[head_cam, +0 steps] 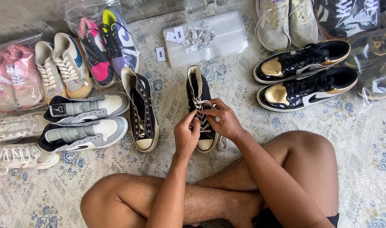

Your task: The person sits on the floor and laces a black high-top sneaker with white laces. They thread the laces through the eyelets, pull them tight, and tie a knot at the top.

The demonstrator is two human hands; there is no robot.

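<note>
A black high-top canvas sneaker [198,90] with a cream toe cap stands on the rug right in front of my crossed legs. My left hand [186,134] pinches its white lace [202,103] over the eyelets. My right hand [224,119] grips the same lace from the other side, fingers closed on it. A loop of the lace hangs out beside the toe. The matching black high-top [142,110] lies unlaced on the rug just left of my hands.
Grey-and-white high-tops [85,122] and several white, pink and bagged sneakers line the left. Black-and-gold sneakers [305,78] sit at the right, beige ones behind them. A clear plastic bag [226,40] with small white packets lies at the back.
</note>
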